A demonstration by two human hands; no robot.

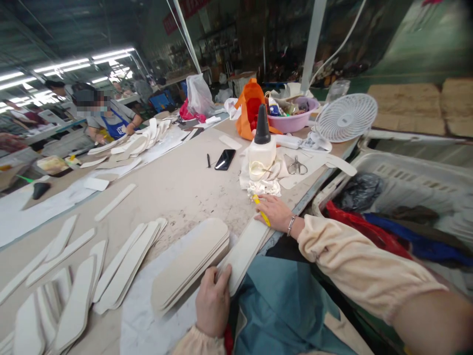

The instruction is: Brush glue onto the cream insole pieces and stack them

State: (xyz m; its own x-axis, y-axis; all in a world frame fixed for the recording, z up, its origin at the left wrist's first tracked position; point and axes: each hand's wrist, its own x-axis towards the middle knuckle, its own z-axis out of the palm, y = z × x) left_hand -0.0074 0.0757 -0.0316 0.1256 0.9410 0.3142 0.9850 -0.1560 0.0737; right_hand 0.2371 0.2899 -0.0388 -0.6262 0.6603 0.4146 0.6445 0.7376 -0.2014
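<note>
Workshop hall with strip lights behind; bench in front is a long beige-topped table [158, 190], scuffed with dark specks near the middle. Work piece is a pale strip [243, 252] at the near edge of the table, just right of a stack of round-ended pieces [197, 256] that sits on a white sheet [138, 305]. Left hand [213, 301] is at the near end of the strip, thumb on top, fingers bent, gap narrow; grip under it is hidden. Right hand [274, 212] is at the far end, fingers curled round a yellow tool [261, 210]; its working tip isn't clear, so can't tell blade from marker. To do this well, I'd say: strip flat and fully supported, not hanging over the edge; left thumb pressing firmly but out of the tool's line; light, even strokes with the right. Edges on the strip's right side suggest more than one layer, so square them up first. Watch the left knuckles, close to the stack: a bump could skew it. White bottle [261, 154] with black nozzle and scissors [296, 166] stand beyond the right hand, leaving some elbow room; loose strips [127, 266] lie well left.
</note>
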